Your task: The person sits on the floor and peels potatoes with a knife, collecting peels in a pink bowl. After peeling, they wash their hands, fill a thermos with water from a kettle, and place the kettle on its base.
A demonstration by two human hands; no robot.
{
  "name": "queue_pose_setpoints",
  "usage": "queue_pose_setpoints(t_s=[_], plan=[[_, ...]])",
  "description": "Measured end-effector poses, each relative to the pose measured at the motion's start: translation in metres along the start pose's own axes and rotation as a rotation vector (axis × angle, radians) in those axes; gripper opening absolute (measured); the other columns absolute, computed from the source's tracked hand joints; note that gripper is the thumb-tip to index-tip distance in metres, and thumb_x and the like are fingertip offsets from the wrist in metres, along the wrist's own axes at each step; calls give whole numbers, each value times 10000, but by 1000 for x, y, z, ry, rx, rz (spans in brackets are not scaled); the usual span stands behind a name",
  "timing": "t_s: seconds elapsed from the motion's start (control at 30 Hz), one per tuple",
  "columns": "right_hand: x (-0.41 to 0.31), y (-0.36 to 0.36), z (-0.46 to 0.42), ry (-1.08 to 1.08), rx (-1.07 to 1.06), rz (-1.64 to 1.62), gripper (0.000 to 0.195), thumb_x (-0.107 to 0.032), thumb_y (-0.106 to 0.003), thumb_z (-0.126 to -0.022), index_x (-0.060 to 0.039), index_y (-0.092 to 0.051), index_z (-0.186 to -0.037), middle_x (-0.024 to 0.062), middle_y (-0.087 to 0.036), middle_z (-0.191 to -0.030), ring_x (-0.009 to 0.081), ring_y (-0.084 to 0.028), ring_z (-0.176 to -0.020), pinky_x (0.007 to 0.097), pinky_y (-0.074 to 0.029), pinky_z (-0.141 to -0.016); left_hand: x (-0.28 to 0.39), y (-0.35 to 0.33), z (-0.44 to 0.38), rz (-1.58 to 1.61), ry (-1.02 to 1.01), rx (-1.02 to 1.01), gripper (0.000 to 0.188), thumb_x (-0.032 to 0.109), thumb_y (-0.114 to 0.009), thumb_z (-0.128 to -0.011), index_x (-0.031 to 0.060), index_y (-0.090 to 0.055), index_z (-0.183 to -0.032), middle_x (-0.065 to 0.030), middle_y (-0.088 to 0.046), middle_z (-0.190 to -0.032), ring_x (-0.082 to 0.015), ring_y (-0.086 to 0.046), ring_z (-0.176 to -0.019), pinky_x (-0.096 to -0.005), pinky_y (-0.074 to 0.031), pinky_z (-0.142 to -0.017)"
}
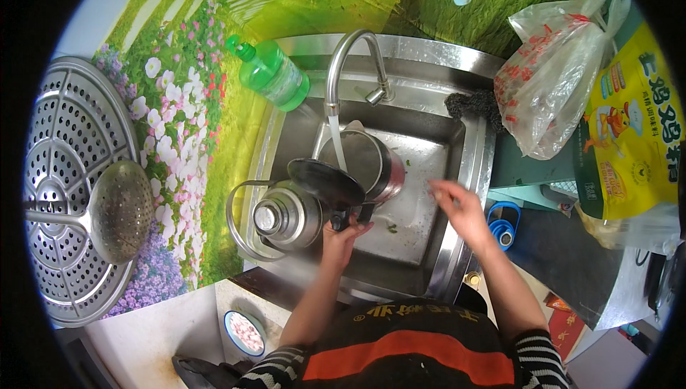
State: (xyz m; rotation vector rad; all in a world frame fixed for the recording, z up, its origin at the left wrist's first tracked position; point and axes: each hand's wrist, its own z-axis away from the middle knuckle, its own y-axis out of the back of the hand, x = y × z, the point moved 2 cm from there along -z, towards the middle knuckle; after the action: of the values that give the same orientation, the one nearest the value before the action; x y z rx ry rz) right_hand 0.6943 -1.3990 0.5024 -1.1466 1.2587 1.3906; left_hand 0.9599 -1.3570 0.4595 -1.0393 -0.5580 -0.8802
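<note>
My left hand [343, 236] grips the black handle [366, 212] of an electric kettle with a red body [395, 174] in the steel sink. Its black lid [327, 182] is tipped up towards me. Water [336, 140] runs from the curved faucet [333, 78] into the kettle's mouth. My right hand [462, 209] hovers over the sink's right side, holding nothing, fingers loosely bent and apart. Beside my left hand stands a stainless steel vacuum flask [289, 217] with a metal cap and a loop handle.
A green pump bottle [273, 75] stands at the sink's back left corner. Dark scouring pads [471, 107] lie on the right rim, near a tied plastic bag [552, 78] and a yellow food pouch [632, 126]. On the left hang a perforated steamer plate [69, 121] and a skimmer [122, 212].
</note>
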Motion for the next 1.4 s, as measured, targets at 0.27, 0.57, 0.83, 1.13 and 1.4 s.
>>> queue_pose_setpoints(t_s=[0.27, 0.57, 0.83, 1.13, 1.4], plan=[[-55, -43, -149, 249, -180, 261, 249, -125, -537, -884, -26, -621, -1096, 164, -644, -1022, 279, -618, -963, 339, -474, -828, 0, 1, 0, 1, 15, 4, 221, -140, -590, -697, 61, -592, -788, -15, -567, -864, -143, -571, -850, -528, -482, -908], [-49, -113, -235, 426, -362, 688, 293, -85, -509, -769, -63, -665, -1016, 174, -628, -1031, 360, -593, -983, 428, -476, -867, -1, 0, -4, -3, 34, 19, 243, -160, -576, -693, 58, -598, -799, 0, -554, -806, -131, -556, -887, -529, -478, -915], [-51, -128, -254, 279, -507, 1003, 266, -121, -552, -762, -51, -680, -984, 145, -626, -1096, 316, -584, -1049, 431, -481, -888, -1, -1, -6, -14, 36, 16, 272, -169, -580, -689, 55, -607, -842, 12, -538, -786, -117, -551, -847, -518, -482, -915], [-30, -132, -259, 494, -498, 1214, 230, -145, -548, -813, -69, -695, -973, 107, -620, -1116, 263, -542, -1089, 384, -413, -925, -1, 1, -6, -45, 34, -2, 291, -136, -599, -682, 55, -563, -898, 11, -497, -796, -111, -516, -866, -593, -435, -954], [-25, -127, -256, 492, -469, 1235, 235, -133, -531, -820, -69, -692, -978, 98, -619, -1114, 260, -542, -1081, 384, -419, -905, 1, -3, -6, -56, 51, 44, 273, -141, -589, -680, 65, -558, -856, 19, -484, -768, -109, -502, -890, -600, -431, -953]])
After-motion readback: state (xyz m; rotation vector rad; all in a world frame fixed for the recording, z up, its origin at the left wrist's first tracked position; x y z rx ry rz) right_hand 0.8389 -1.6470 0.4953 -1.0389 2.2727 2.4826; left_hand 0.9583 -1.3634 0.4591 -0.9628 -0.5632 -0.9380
